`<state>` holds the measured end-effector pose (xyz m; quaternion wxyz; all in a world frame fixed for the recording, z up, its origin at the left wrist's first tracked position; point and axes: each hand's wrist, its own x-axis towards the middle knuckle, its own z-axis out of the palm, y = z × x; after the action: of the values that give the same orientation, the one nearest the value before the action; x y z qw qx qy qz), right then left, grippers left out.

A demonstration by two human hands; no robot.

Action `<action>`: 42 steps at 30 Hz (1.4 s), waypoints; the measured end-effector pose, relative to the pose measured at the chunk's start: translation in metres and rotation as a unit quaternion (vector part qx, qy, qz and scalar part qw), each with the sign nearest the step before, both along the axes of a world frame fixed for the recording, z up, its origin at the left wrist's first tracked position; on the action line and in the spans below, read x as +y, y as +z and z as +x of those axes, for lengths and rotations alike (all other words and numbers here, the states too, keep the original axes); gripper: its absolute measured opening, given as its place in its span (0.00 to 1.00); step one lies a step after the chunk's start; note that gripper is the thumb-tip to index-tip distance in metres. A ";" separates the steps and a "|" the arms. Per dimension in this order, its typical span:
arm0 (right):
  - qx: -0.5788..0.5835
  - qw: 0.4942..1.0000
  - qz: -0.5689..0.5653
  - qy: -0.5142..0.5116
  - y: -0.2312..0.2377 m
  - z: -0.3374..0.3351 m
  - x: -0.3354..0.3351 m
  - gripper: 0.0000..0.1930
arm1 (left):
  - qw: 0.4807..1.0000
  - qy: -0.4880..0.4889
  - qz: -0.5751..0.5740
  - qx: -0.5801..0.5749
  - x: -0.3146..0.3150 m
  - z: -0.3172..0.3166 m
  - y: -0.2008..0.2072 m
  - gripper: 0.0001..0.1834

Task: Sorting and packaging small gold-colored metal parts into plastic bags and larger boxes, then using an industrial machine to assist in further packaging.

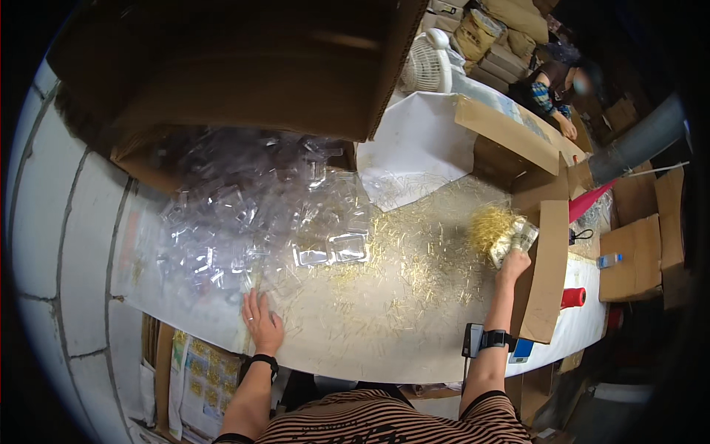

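My left hand rests at the near edge of the work table, fingers stretched out, with fingertips at the edge of a heap of clear plastic boxes. Out to the right, my right hand is closed around a shiny, see-through plastic pack with yellowish contents. Touching that pack on its left is a dense clump of thin gold pin-like pieces. More such gold pieces lie scattered across the middle of the table. Two clear boxes sit side by side at the heap's right edge.
A big cardboard box lies tipped over the heap, its opening toward me. At the right stands an open carton beside a red spool. A white fan is behind; farther right, another person works.
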<state>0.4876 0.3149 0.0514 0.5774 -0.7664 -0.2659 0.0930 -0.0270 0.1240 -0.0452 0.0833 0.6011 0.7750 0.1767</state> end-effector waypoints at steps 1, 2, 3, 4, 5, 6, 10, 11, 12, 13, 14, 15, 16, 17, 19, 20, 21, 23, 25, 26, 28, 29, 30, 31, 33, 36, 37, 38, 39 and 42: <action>0.031 0.999 0.011 0.004 0.006 -0.002 -0.003 0.12 | 1.000 -0.004 0.002 0.001 0.001 -0.001 0.001 0.29; 0.062 0.998 0.025 0.008 0.012 -0.003 -0.004 0.11 | 1.000 -0.006 0.004 0.006 0.002 -0.001 0.001 0.29; 0.063 0.998 0.030 0.003 0.021 -0.003 -0.002 0.11 | 1.000 -0.009 0.006 0.011 0.003 -0.001 0.002 0.29; 0.081 0.990 0.117 0.009 0.032 -0.003 0.003 0.11 | 1.000 -0.015 0.013 0.014 0.002 0.003 0.002 0.29; 0.096 0.974 0.206 0.009 0.046 -0.004 0.006 0.13 | 1.000 -0.008 0.002 0.002 0.002 0.006 -0.001 0.29; 0.097 0.971 0.216 -0.004 0.063 -0.009 0.009 0.13 | 1.000 -0.002 -0.007 -0.005 0.003 0.004 -0.003 0.29; 0.131 0.954 0.252 0.099 0.107 -0.027 0.037 0.16 | 1.000 0.000 -0.005 -0.001 0.000 0.006 -0.003 0.29; 0.122 0.942 0.293 0.111 0.108 -0.034 0.047 0.15 | 1.000 -0.007 0.000 0.004 -0.001 0.006 0.000 0.29; 0.177 0.934 0.287 0.115 0.111 -0.035 0.052 0.12 | 1.000 0.001 -0.003 0.003 0.000 0.008 0.004 0.29; 0.225 0.927 0.276 0.115 0.100 -0.026 0.058 0.11 | 1.000 0.009 -0.007 0.002 0.000 0.010 0.006 0.28; 0.275 0.917 0.266 0.116 0.080 -0.016 0.066 0.10 | 1.000 -0.001 -0.001 0.006 -0.002 0.010 0.006 0.28; 0.302 0.911 0.256 0.117 0.065 -0.012 0.073 0.10 | 1.000 0.001 0.000 0.012 -0.003 0.009 0.004 0.28; 0.330 0.904 0.246 0.117 0.048 -0.009 0.079 0.10 | 1.000 0.003 0.000 0.018 -0.004 0.008 0.003 0.28; 0.339 0.909 0.227 0.088 0.029 -0.002 0.084 0.10 | 1.000 -0.006 -0.001 0.014 -0.003 0.010 0.004 0.28; 0.376 0.900 0.204 0.087 -0.021 0.029 0.092 0.13 | 0.999 -0.028 0.008 0.022 -0.002 0.009 -0.004 0.28; 0.403 0.884 0.220 0.088 -0.041 0.034 0.098 0.14 | 0.999 -0.033 0.008 0.031 -0.004 0.007 -0.007 0.28; 0.393 0.898 0.186 0.066 -0.059 0.045 0.103 0.18 | 0.999 -0.031 0.011 0.035 -0.003 0.007 -0.013 0.27; 0.340 0.936 0.077 0.045 -0.076 0.058 0.108 0.18 | 0.999 -0.033 0.007 0.041 -0.002 0.009 -0.010 0.28; 0.147 0.983 -0.106 0.029 -0.076 0.062 0.099 0.18 | 0.998 -0.048 -0.006 0.044 0.001 0.008 -0.012 0.28; 0.019 0.983 -0.180 0.033 -0.056 0.037 0.089 0.19 | 0.998 -0.040 0.004 0.053 0.001 0.004 -0.014 0.28; -0.250 0.947 -0.196 -0.052 -0.044 0.005 0.059 0.19 | 0.997 -0.053 0.005 0.056 -0.004 0.004 -0.012 0.27; -0.254 0.953 -0.166 -0.024 -0.039 -0.005 0.036 0.19 | 0.997 -0.051 0.015 0.061 -0.002 0.003 -0.012 0.28; -0.262 0.956 -0.136 -0.001 -0.037 -0.008 0.005 0.20 | 0.996 -0.053 0.026 0.061 0.002 0.006 -0.015 0.29; -0.267 0.955 -0.124 0.042 -0.047 -0.010 -0.025 0.20 | 0.996 -0.067 0.023 0.057 0.002 0.007 -0.016 0.29; -0.271 0.952 -0.114 0.079 -0.069 -0.007 -0.085 0.20 | 0.995 -0.062 0.020 0.074 -0.001 0.007 -0.015 0.28; -0.276 0.932 -0.172 0.162 -0.087 0.026 -0.170 0.21 | 0.995 -0.059 0.021 0.073 -0.004 0.005 -0.015 0.27; -0.285 0.923 -0.220 0.138 -0.093 0.039 -0.194 0.22 | 0.995 -0.066 0.013 0.073 -0.004 0.005 -0.020 0.27; -0.295 0.912 -0.262 0.113 -0.094 0.044 -0.215 0.23 | 0.994 -0.070 0.024 0.085 -0.006 0.003 -0.020 0.26; -0.247 0.920 -0.287 0.099 -0.103 0.045 -0.230 0.26 | 0.992 -0.079 0.035 0.092 -0.006 0.003 -0.022 0.26; -0.307 0.920 -0.227 0.087 -0.126 0.016 -0.237 0.32 | 0.993 -0.079 0.052 0.077 -0.007 -0.003 -0.030 0.27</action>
<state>0.5036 0.0780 -0.0745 0.2680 -0.8415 -0.4675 -0.0390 -0.0300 0.1166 -0.0755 0.0063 0.6759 0.7188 0.1627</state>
